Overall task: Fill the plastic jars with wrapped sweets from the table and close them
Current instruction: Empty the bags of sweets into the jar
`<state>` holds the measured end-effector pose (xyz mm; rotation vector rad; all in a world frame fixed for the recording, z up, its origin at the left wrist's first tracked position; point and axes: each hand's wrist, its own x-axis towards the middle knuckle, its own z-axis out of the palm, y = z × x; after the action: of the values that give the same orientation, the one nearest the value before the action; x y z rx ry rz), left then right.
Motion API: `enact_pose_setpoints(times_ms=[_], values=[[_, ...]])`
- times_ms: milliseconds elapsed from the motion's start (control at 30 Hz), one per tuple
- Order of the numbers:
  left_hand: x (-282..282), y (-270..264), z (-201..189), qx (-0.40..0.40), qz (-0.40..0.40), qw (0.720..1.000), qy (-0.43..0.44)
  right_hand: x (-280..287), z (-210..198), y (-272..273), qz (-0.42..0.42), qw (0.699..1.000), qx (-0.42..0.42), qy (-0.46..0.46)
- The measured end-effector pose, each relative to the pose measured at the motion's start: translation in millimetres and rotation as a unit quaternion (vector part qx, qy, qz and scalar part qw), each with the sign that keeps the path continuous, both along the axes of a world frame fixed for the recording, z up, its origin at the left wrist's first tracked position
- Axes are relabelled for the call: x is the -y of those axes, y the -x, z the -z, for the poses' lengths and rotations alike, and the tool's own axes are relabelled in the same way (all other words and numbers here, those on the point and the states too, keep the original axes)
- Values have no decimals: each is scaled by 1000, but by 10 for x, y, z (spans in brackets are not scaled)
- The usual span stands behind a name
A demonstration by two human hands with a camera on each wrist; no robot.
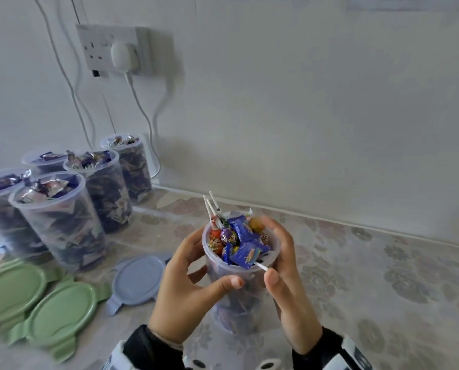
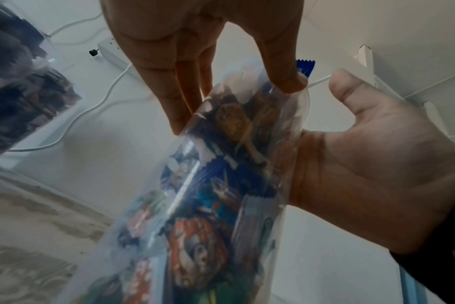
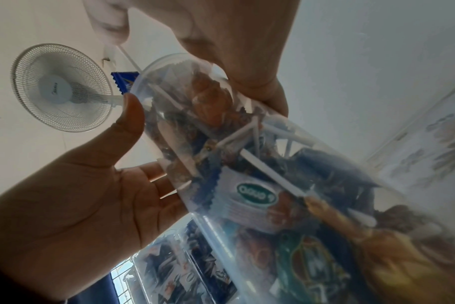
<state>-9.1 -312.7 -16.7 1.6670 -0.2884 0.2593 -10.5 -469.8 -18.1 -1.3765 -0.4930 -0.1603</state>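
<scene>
Both hands hold one clear plastic jar [image 1: 249, 295] upright just above the table. It is heaped over the rim with wrapped sweets [image 1: 240, 244] in blue wrappers and with lollipops. My left hand [image 1: 188, 279] wraps its left side, thumb across the front. On the other side my right hand [image 1: 284, 260] curls round it, its thumb at the end of a white lollipop stick [image 1: 260, 267] that pokes out over the rim. The jar has no lid. In the left wrist view the jar [image 2: 221, 185] runs between my left hand [image 2: 195, 51] and my right hand [image 2: 364, 164].
Several open jars [image 1: 62, 217] full of sweets stand at the back left. Two green lids [image 1: 62, 313] and a blue-grey lid [image 1: 140, 279] lie in front of them. A wall socket [image 1: 121, 52] with cables hangs behind. The flowered tablecloth [image 1: 370, 289] spreads to the right.
</scene>
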Motion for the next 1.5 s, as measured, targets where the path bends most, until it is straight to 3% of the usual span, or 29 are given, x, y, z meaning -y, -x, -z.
enact_pose_setpoints(times_ms=[367,567,767,900,1067,1233,1333,1400,1500], values=[[-36,106,42,-10,1,1000,-10,206,24,44,-49,998,0,31],[-37,107,44,-14,7,1000,-2,306,-64,-63,-20,1000,10,12],[-33,109,58,-13,9,1000,-6,246,-33,-185,84,996,-33,9],[-38,105,63,-13,12,1000,-8,248,-63,-188,146,989,18,27],[-47,102,82,-14,15,1000,-4,340,-185,-196,167,982,55,70],[-45,97,84,-11,11,1000,-5,377,-284,-259,203,964,74,157],[-48,94,91,-13,11,1000,-7,421,-338,-278,192,952,54,230],[-52,92,94,-16,11,1000,-13,458,-427,-240,176,945,95,258],[-60,91,90,-15,11,1000,-21,435,-685,-159,50,928,165,329]])
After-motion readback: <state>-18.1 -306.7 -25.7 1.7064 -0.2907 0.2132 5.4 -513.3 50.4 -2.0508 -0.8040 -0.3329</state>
